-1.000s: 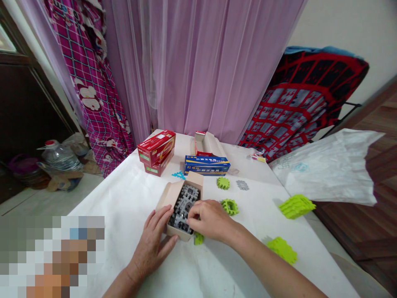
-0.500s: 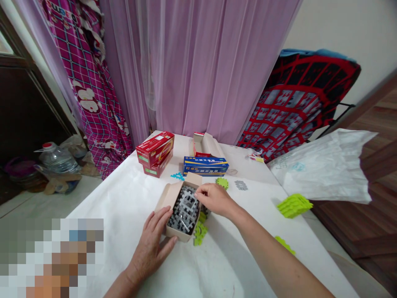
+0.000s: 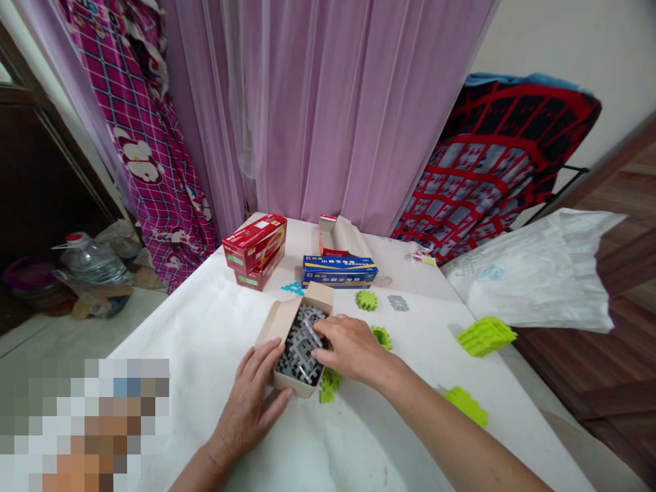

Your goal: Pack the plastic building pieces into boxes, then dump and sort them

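A small open cardboard box (image 3: 302,388) filled with grey toothed plastic pieces (image 3: 297,348) sits in front of me on the white-covered table. My left hand (image 3: 251,393) steadies it, fingers along its left side and open flap, thumb by the near end. Over the box's right edge reaches my right hand (image 3: 348,345), thumb and fingers closing around a grey toothed piece at the top of the fill; the fingertips partly cover that piece. Just right of the box lie green toothed pieces (image 3: 329,386), partly hidden by the box and my right hand.
Stacked red boxes (image 3: 256,246) stand at the back left, blue boxes (image 3: 339,272) at the back middle, an open red box (image 3: 335,239) behind them. A blue piece (image 3: 293,288), a grey piece (image 3: 398,303) and green stacks (image 3: 486,336) lie about. A white bag (image 3: 533,273) hangs right.
My right hand has moved from the box's upper right edge inward and nearer, over the grey pieces, with thumb and fingers further apart. My left hand stays at the box.
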Action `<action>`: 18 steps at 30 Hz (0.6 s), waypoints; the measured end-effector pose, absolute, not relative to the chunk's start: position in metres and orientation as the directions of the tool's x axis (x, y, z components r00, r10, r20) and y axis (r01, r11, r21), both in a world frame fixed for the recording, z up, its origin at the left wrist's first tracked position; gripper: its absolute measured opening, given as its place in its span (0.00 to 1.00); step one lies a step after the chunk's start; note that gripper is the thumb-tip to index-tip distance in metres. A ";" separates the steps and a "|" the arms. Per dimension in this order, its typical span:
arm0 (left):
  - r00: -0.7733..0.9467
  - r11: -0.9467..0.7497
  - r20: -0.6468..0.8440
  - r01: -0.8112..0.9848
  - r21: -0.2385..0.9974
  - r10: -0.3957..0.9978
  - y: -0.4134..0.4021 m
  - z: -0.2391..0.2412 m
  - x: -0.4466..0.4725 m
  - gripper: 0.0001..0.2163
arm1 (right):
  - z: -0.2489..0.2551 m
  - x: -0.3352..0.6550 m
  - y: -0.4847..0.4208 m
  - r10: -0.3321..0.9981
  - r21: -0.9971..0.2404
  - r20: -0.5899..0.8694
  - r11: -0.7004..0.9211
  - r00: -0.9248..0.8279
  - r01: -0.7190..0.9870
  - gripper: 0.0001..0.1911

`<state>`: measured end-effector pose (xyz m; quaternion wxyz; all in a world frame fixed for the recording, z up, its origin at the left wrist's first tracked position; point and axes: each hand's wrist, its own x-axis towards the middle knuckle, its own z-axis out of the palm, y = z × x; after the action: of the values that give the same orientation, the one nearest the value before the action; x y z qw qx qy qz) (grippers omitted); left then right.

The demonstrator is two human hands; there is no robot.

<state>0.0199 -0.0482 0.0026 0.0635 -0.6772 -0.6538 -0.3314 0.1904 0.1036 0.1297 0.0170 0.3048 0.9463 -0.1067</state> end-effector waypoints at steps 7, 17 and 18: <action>-0.059 -0.150 0.541 0.931 0.334 0.839 -0.048 0.004 0.019 0.28 | 0.124 0.189 0.091 0.503 -0.180 -0.053 0.845 -0.863 0.504 0.11; -0.062 -0.147 0.520 0.925 0.350 0.852 -0.049 0.000 0.019 0.28 | 0.120 0.193 0.095 0.446 -0.170 -0.043 0.879 -0.894 0.446 0.10; -0.061 -0.148 0.526 0.926 0.347 0.849 -0.049 0.001 0.019 0.28 | 0.119 0.194 0.097 0.449 -0.165 -0.041 0.878 -0.893 0.449 0.11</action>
<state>0.0190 -0.0491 0.0007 0.0588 -0.6826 -0.6499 -0.3291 0.1936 0.0971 0.1192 0.0007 0.2318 0.9690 -0.0856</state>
